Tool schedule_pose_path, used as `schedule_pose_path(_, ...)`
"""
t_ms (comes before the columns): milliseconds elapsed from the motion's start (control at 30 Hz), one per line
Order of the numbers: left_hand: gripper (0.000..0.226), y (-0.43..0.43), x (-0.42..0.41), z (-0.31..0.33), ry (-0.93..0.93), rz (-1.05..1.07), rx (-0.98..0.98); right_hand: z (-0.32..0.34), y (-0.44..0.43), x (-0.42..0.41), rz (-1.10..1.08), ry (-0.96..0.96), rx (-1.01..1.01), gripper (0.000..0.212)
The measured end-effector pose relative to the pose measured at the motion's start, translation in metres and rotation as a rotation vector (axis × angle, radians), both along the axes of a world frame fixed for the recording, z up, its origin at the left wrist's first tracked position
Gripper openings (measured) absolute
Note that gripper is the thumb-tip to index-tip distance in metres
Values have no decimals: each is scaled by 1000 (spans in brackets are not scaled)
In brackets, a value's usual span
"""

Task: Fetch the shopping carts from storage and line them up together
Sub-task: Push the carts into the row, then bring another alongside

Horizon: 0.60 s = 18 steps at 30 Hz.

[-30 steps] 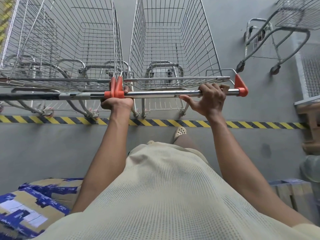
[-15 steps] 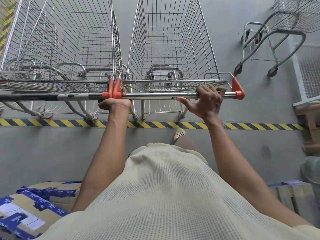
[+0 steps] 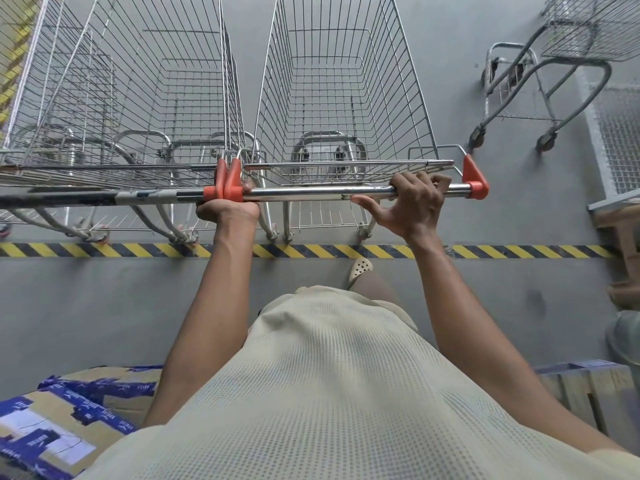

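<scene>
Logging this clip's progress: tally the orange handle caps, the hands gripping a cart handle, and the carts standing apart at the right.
Orange handle caps: 3
Hands gripping the cart handle: 2, left hand and right hand
Carts standing apart: 1
Total: 6

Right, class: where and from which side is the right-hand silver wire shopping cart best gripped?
By its chrome handle bar, between the orange plastic end caps, from the near side. The bar runs level across the basket's rear; left hand and right hand grip it there.
</scene>
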<state>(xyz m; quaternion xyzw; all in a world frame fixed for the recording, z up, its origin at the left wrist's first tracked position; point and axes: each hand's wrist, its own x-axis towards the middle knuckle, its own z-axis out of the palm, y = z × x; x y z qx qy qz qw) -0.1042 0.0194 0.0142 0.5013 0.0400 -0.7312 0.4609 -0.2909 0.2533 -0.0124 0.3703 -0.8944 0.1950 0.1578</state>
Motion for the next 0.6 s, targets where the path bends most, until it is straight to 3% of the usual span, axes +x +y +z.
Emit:
schedule_pose_path(67, 64, 1, 7, -10, -334, -152, -97, 1, 0, 0, 3, 0, 1, 74)
schedule_pose_path(100, 60, 12, 11, -9, -535, -304, -243, 1, 0, 0, 2, 4, 3, 74)
schedule_pose_path(133, 48, 22, 11, -13, -709, -275, -375, 1, 0, 0, 0, 9, 4, 74)
schedule_pose_path(167, 28, 34, 12, -9, -830, -119, -485, 1, 0, 0, -2, 14, 2, 74)
schedule_pose_path(200, 13, 44, 12, -9, -896, 14, -665, 1, -1, -1, -5, 19, 0, 74)
schedule_pose_path(233, 6, 56, 11, -1, -985, -8, -972, 1, 0, -1, -8, 19, 1, 74)
schedule_pose_path(300, 3, 66, 2, 5, -1256, -393, -1552, 1, 0, 0, -10, 11, 6, 76)
schedule_pose_path(333, 6, 62, -3, 2, -1366, -561, -1706, 1, 0, 0, -8, 10, 8, 76)
schedule_pose_path(433, 25, 49, -26, 1, -1623, -759, -1782, 1, 0, 0, -3, 13, 17, 76)
schedule_pose_path(600, 54, 25, -32, -14, -1702, -1002, -1662, 0, 1, 1, -5, 10, 6, 75)
